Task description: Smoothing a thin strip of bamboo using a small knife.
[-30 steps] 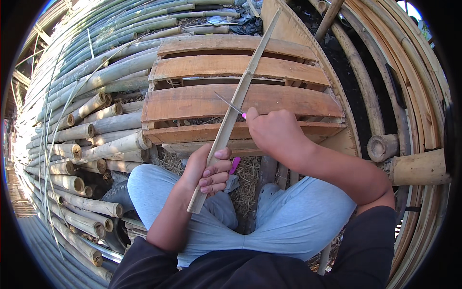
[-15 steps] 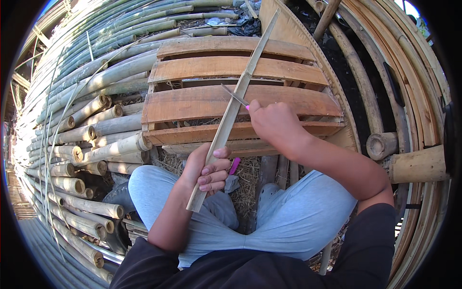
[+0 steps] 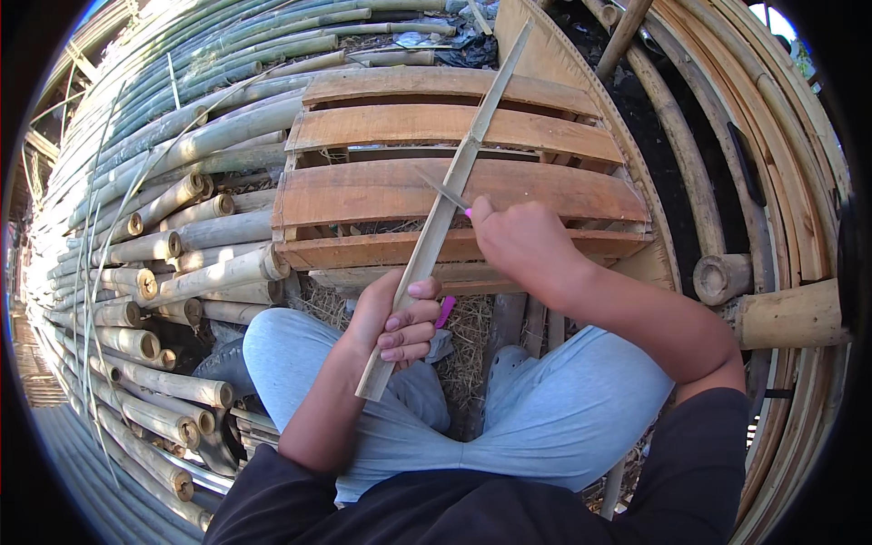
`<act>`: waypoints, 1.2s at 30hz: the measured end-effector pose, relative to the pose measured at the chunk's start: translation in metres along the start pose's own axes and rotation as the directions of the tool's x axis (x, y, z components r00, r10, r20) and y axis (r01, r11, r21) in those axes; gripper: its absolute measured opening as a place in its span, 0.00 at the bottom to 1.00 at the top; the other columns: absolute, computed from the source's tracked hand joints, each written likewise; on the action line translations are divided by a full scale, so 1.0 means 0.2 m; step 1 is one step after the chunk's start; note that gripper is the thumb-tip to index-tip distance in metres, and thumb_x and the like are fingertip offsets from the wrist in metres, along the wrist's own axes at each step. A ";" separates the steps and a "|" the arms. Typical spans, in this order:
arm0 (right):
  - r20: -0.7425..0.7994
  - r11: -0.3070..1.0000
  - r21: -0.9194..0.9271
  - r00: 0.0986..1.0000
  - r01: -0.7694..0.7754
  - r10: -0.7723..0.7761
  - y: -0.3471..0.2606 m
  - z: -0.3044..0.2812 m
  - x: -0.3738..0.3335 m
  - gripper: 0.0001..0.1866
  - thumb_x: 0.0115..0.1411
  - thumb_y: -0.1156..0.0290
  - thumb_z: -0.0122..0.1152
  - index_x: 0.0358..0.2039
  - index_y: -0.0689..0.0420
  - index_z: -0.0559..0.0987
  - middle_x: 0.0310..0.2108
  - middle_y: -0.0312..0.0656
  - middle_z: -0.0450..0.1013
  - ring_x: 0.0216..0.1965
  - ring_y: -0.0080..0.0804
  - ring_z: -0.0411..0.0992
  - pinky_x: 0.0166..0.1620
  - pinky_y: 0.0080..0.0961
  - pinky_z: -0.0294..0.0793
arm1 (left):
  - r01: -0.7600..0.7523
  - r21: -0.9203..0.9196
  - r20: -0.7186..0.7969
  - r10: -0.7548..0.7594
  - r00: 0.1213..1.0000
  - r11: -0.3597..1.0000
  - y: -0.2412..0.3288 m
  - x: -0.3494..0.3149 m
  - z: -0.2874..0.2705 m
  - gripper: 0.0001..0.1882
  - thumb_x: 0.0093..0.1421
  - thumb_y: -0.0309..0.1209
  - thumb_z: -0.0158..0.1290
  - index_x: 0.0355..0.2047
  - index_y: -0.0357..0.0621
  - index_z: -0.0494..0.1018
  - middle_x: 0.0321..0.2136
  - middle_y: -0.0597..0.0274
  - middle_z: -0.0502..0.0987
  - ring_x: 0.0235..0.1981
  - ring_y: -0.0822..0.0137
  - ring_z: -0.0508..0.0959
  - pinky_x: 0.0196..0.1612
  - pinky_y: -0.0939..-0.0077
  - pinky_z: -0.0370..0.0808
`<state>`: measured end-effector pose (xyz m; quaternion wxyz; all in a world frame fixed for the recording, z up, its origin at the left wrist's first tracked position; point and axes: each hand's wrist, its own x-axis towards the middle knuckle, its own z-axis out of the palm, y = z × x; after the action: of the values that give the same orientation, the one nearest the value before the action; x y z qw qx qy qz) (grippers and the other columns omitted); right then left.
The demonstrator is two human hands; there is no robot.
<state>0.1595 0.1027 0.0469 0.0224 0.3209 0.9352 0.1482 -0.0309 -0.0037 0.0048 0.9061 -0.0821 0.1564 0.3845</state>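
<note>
My left hand (image 3: 397, 325) is closed around the lower part of a long split bamboo strip (image 3: 427, 245). The strip slants away from me, its narrow far end lying above a slatted wooden crate (image 3: 391, 195). A knife (image 3: 443, 188) with a pink handle is gripped in my right hand (image 3: 522, 238), which hides most of the handle. Its thin blade lies across the strip, touching it about midway, with the tip pointing to the left.
Stacked bamboo poles (image 3: 218, 232) fill the left side. A curved woven panel (image 3: 636, 154) stands behind the crate, and long wooden slats (image 3: 799, 182) run along the right. A pink object (image 3: 445, 312) shows beyond my left fingers. Dry straw (image 3: 468, 354) covers the ground between my legs.
My right hand and the knife have slid slightly toward me along the strip. The left hand keeps its hold, and the whole view has shifted a little.
</note>
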 end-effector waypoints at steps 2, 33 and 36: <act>-0.042 0.999 0.029 0.998 -0.038 0.039 0.08 0.02 0.06 0.06 0.59 0.70 0.55 0.30 0.58 0.72 0.14 0.39 0.74 0.18 0.32 0.78 0.20 0.26 0.74 | -0.003 0.013 -0.011 0.003 1.000 1.000 0.01 0.00 0.01 0.19 0.71 0.41 0.31 0.24 0.52 0.60 0.06 0.74 0.54 0.02 0.79 0.53 0.02 0.83 0.51; 0.075 0.988 0.025 0.986 -0.153 0.151 0.05 0.07 0.01 0.06 0.57 0.71 0.59 0.29 0.58 0.72 0.14 0.39 0.74 0.19 0.36 0.78 0.20 0.29 0.76 | -0.025 -0.012 0.002 0.025 1.000 1.000 -0.02 0.01 0.01 0.18 0.71 0.39 0.30 0.24 0.52 0.61 0.06 0.74 0.54 0.02 0.79 0.53 0.02 0.84 0.50; 0.058 0.995 0.019 0.993 -0.102 0.100 -0.02 0.02 -0.02 0.06 0.57 0.71 0.58 0.29 0.58 0.72 0.14 0.37 0.73 0.19 0.35 0.78 0.19 0.28 0.75 | -0.053 0.033 -0.061 0.055 0.997 0.998 0.00 0.00 0.01 0.18 0.71 0.40 0.30 0.24 0.52 0.61 0.06 0.74 0.54 0.02 0.79 0.53 0.02 0.83 0.50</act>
<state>0.1605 0.0983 0.0411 0.0380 0.3721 0.9183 0.1298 -0.0307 -0.0021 0.0055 0.8912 -0.0753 0.1925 0.4038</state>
